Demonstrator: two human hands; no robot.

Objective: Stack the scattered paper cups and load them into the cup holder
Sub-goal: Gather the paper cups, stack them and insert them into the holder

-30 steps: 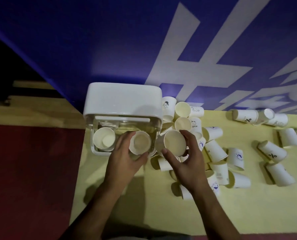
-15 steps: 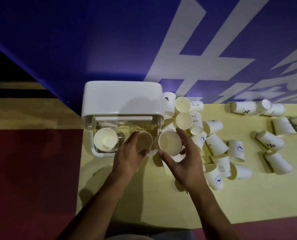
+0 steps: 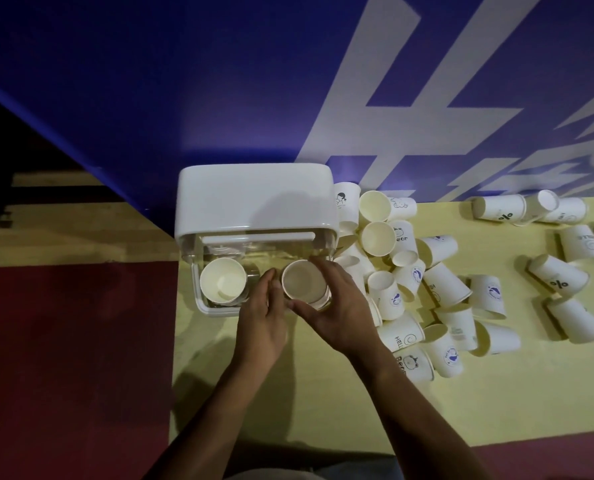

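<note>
two open slots are shown at the front of the white cup holder (image 3: 255, 206), which is set at the left end of the yellow worktop (image 3: 496, 393), against a blue wall. the left slot is taken by a nested stack (image 3: 223, 280), mouth up. just right of it, the left grip (image 3: 262, 318) is held with fingers nearly straight, their tips laid against the left wall of the held cup (image 3: 304, 280); nothing is clasped by it, so far as can be seen. that cup is set upright in the mouth of the right slot and is clasped round the rim by the right grip (image 3: 339, 308), thumb on the near side and fingers curled over the far side. whether other cups lie beneath it cannot be told.

the loading step is judged to be in hand, with the cup being seated in the right slot. for the next move, the cup would need to be pressed straight down until it nests, then released, and another fetched.

to the right, close against the holder's side, a pile of loose cups (image 3: 410, 282) is heaped, mostly on their sides. further right, well apart, a second scatter (image 3: 558, 277) is spread. much of the task is judged undone.
</note>
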